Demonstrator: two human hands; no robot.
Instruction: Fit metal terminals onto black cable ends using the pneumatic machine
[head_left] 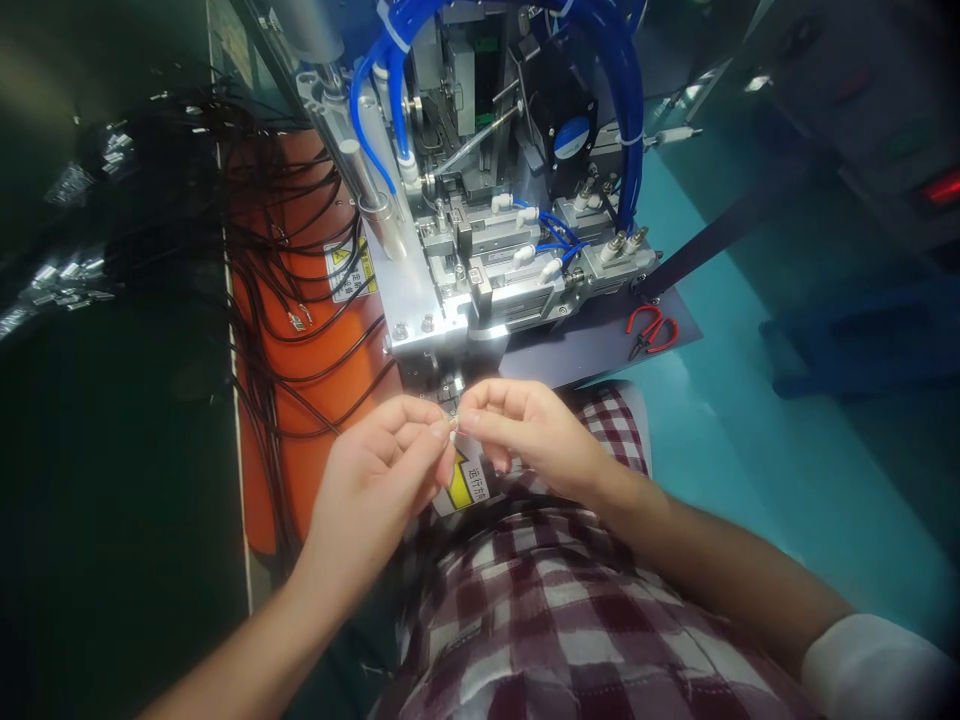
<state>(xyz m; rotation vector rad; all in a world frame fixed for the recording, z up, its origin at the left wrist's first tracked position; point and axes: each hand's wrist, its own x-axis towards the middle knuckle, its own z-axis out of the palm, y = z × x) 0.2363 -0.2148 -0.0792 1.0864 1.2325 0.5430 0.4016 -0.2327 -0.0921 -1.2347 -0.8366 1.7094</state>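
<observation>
Left hand (382, 458) and right hand (536, 435) together pinch a small piece (453, 425); red-handled pliers (658, 333) lie at their two o'clock.

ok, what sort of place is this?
Likely a factory workstation: a metal machine with blue tubes, dark cables over an orange surface, and red-handled cutters.

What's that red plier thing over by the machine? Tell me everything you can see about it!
The small hand pliers have two curved red handles that look coated in plastic or rubber, and a short, dark head that looks like metal. The handles are spread apart, but the head is too small to tell whether its jaws are open. They lie flat and untouched on the dark grey plate, near its right end, with the head pointing toward the lower left of the picture.
</observation>
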